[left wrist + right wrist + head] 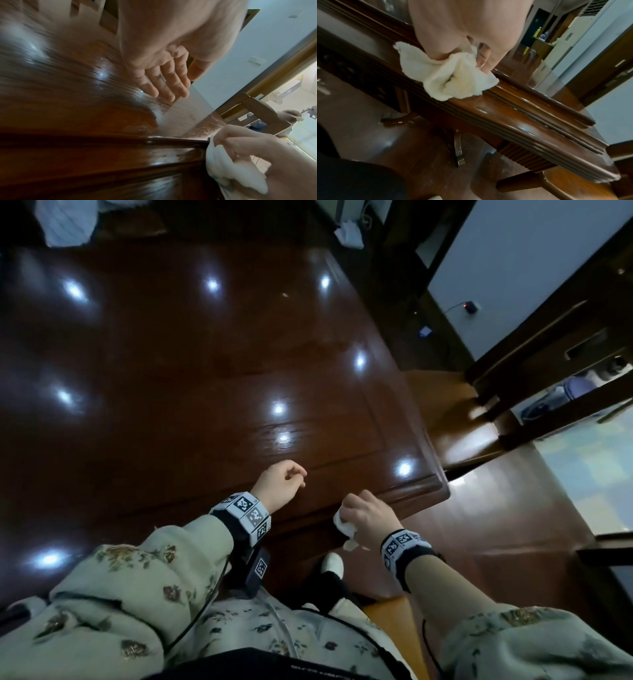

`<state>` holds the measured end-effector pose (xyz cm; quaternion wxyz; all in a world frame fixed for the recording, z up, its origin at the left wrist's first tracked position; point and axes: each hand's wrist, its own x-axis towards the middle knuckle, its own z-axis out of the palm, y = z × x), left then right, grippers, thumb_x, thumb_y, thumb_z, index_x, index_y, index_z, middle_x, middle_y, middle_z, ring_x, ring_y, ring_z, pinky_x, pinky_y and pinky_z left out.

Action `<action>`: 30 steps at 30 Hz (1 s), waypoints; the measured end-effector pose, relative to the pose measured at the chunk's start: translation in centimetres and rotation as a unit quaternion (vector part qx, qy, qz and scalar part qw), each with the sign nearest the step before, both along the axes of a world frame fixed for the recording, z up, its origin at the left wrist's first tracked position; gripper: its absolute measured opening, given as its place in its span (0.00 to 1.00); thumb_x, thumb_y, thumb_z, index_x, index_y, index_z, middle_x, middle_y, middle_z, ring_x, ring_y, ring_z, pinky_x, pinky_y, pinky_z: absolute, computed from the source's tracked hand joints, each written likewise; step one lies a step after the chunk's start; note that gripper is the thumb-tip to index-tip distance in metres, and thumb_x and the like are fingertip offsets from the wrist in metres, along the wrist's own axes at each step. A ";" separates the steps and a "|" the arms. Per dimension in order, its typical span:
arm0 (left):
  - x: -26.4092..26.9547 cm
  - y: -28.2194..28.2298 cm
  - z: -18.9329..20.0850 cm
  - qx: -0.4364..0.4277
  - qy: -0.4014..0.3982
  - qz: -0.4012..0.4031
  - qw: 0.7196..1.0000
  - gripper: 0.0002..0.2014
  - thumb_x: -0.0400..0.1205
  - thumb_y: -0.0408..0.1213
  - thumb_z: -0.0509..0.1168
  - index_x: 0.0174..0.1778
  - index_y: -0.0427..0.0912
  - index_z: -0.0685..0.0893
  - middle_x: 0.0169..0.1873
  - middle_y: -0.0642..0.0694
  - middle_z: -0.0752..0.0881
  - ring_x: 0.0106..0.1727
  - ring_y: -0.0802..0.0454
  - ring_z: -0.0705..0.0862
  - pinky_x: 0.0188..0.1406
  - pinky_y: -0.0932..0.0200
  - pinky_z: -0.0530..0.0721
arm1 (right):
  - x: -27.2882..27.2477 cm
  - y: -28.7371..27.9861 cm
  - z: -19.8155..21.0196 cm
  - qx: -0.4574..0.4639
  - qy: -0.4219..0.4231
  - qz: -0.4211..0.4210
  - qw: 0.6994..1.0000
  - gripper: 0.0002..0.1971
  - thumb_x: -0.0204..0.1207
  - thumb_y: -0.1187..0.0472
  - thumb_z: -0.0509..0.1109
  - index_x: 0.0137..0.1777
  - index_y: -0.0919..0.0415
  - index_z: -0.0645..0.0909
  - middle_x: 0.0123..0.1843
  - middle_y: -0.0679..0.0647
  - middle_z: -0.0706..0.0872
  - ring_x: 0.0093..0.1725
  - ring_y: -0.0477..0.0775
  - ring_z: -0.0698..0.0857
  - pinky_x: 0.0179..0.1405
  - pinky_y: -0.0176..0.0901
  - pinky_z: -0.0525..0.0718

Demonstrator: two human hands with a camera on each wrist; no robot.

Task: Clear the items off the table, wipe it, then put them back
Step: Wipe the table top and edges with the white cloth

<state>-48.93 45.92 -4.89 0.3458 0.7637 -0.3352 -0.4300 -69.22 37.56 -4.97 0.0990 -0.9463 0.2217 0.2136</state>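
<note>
A dark, glossy wooden table (171,378) fills most of the head view; its top is bare. My right hand (364,513) grips a crumpled white cloth (344,527) at the table's moulded near edge, close to the right corner. The right wrist view shows the cloth (453,78) bunched in my fingers and resting on the edge moulding (513,115). My left hand (282,484) hovers just above the tabletop to the left of the cloth, fingers relaxed and holding nothing. Those fingers (164,81) hang loosely over the wood.
A wooden chair (462,419) stands at the table's right side. A pale bundle (68,224) lies past the far left edge, and a white object (349,232) past the far right. A small black device (471,308) sits on the floor by the wall. A carved table leg (458,148) stands underneath.
</note>
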 end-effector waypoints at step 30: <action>-10.1 -16.4 0.2 -0.002 -0.005 0.044 0.999 0.11 0.81 0.33 0.61 0.40 0.55 0.82 0.34 0.57 0.88 0.44 0.53 0.86 0.55 0.51 0.83 | -9.2 -21.2 0.8 0.075 -0.044 -0.113 0.990 0.10 0.65 0.64 0.70 0.48 0.58 0.84 0.48 0.51 0.82 0.49 0.56 0.81 0.46 0.45 0.81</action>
